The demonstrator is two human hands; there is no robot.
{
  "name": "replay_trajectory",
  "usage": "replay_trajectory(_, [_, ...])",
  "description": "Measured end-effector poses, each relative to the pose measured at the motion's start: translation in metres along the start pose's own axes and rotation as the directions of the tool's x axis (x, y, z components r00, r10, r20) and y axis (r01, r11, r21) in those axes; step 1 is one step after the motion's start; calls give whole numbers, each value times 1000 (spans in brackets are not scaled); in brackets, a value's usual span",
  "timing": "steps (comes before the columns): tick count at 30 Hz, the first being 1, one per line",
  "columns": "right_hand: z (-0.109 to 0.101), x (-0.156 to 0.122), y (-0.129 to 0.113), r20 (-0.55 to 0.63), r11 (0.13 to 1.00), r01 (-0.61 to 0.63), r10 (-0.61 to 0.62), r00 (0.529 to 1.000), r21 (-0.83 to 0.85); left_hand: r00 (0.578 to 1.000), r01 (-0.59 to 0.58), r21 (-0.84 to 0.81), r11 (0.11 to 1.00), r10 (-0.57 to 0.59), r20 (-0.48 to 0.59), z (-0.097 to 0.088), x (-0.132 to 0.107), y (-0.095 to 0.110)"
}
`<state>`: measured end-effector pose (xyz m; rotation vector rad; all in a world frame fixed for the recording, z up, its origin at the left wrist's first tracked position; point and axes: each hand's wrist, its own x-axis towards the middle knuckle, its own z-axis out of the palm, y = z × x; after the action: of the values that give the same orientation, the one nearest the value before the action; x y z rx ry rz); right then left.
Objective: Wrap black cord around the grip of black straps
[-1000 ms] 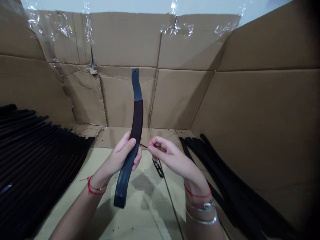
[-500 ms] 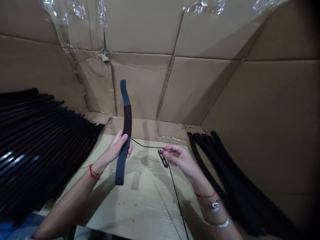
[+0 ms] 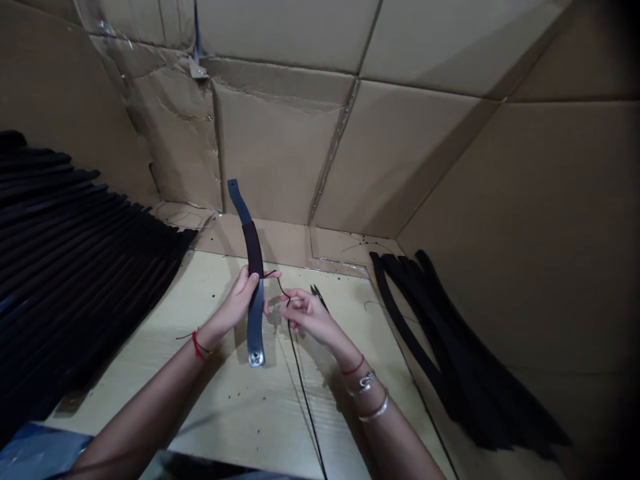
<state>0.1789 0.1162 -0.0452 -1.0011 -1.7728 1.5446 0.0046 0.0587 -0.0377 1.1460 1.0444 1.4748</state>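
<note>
While a strap [image 3: 255, 313] was grasped upright in the left hand [image 3: 239, 301] above the counter [image 3: 215, 413], its wrapped section [image 3: 253, 248] was left exposed, apparently for access, and a thin black cord [image 3: 299, 373] was pinched by the right hand [image 3: 306, 315] just beside it. Snips [image 3: 319, 298] were left within reach, and further straps were kept aside in a left stack [image 3: 75, 247] and a right stack [image 3: 440, 333].

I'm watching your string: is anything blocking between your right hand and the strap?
Nothing visible. The right hand pinches a black string running to the dark strap in the left hand. The snips lie past the right hand, not between.
</note>
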Motion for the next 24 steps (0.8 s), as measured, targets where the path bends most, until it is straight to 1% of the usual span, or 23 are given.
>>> replay_trajectory(1, [-6, -1, 2, 0, 998, -22, 22, 1000, -52, 1000, 4, -6, 1000, -4, -6, -1, 0, -3])
replay_trajectory(2, [-14, -1, 4, -25, 994, -36, 34, 999, -108, 1000, 7, -10, 1000, -7, -11, -1, 0, -6])
replay_trajectory(4, [-28, 1, 10, -151, 973, -54, 20, 988, -223, 1000, 11, -17, 1000, -11, -14, -1, 1, -12])
replay_trajectory(5, [-35, 2, 13, -235, 958, -65, -3, 972, -281, 1000, 14, -19, 1000, -14, -12, 0, 1, -15])
replay_trajectory(7, [-43, 6, 20, -383, 919, -103, -56, 922, -381, 1000, 21, -22, 1000, -21, -7, 2, 1, -21])
replay_trajectory(9, [-45, 9, 29, -465, 884, -144, -90, 881, -445, 1000, 29, -22, 999, -29, -1, 4, 0, -25])
replay_trajectory(10, [-43, 11, 32, -479, 873, -156, -98, 872, -461, 999, 33, -20, 999, -33, 1, 5, -1, -26])
replay_trajectory(13, [-35, 13, 39, -468, 875, -139, -108, 877, -463, 999, 39, -13, 999, -39, 5, 6, -2, -28])
replay_trajectory(16, [-27, 13, 35, -417, 915, -45, -139, 898, -401, 999, 38, -1, 999, -38, 14, 7, -3, -27])
replay_trajectory(19, [-18, 10, 21, -333, 956, 81, -177, 926, -283, 999, 45, 14, 999, -45, 27, 9, -5, -24])
replay_trajectory(21, [-11, 7, 13, -256, 969, 146, -195, 947, -201, 997, 59, 26, 998, -60, 42, 9, -7, -24])
replay_trajectory(24, [1, 2, 8, -160, 979, 177, -191, 968, -101, 994, 81, 51, 995, -84, 69, 10, -9, -26])
